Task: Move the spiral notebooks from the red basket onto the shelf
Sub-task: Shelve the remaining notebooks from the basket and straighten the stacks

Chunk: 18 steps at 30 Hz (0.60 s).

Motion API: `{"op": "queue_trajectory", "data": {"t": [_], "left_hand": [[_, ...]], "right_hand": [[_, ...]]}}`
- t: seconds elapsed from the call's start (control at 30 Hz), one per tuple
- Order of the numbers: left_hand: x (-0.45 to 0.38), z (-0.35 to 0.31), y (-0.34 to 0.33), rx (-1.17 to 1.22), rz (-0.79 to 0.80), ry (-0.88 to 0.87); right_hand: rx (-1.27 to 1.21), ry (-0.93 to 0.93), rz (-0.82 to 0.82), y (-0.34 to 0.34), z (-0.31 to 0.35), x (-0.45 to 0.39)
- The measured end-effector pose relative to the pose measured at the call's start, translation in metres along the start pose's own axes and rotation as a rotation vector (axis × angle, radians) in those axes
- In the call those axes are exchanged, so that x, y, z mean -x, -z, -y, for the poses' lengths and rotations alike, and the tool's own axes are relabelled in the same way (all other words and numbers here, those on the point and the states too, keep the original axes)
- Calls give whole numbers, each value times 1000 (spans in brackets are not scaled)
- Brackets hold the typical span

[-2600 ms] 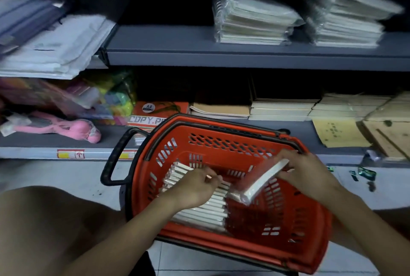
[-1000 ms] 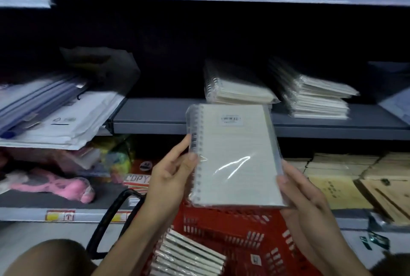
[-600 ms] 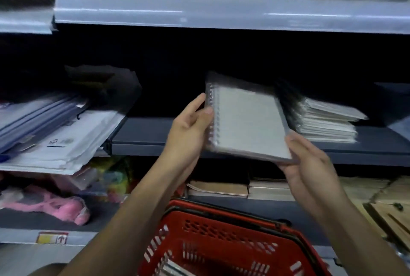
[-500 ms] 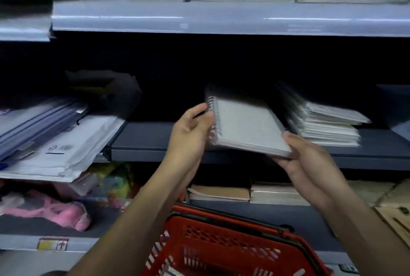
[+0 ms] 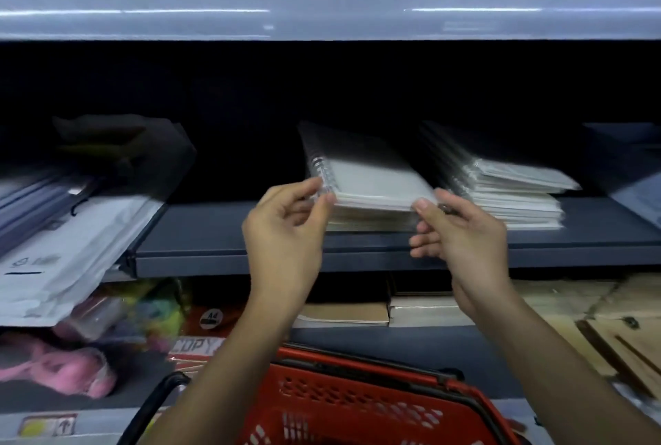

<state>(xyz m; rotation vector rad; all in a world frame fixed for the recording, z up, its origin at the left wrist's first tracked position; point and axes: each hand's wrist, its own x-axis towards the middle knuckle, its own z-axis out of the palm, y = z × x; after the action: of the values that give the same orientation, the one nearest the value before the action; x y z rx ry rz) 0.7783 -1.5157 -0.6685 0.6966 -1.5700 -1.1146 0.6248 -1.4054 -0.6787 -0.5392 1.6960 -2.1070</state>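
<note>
Head cam: half a second ago the spiral notebook [image 5: 372, 181] was tilted in the air, now it's lying flat on the left stack [image 5: 372, 221] on the blue shelf [image 5: 229, 247]. The left hand [image 5: 286, 230] pinches the coil corner, the right hand [image 5: 461, 233] has its thumb on the near right corner, other fingers loosely curled. So this one looks basically placed, and next stop is probably the red basket [image 5: 357, 405].

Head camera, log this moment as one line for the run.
left hand pinches spiral notebook | right hand at its other corner | notebook on stack on shelf | red basket below
</note>
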Motion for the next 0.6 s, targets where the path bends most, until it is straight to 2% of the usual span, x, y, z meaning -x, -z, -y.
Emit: {"op": "queue_trajectory", "data": {"t": [0.27,0.43,0.5,0.6], "left_hand": [[-37,15,-7,-126,39,49],[-9,32,28,-104,60,76],[17,49,44,-133,90,134],[67,96,62,-255,286,389]], "right_hand": [[125,-24,-30,-17,4,-28],[142,43,-56,8,-1,26],[162,-67,-4,20,-25,64],[239,-500,199,29,-89,114]]}}
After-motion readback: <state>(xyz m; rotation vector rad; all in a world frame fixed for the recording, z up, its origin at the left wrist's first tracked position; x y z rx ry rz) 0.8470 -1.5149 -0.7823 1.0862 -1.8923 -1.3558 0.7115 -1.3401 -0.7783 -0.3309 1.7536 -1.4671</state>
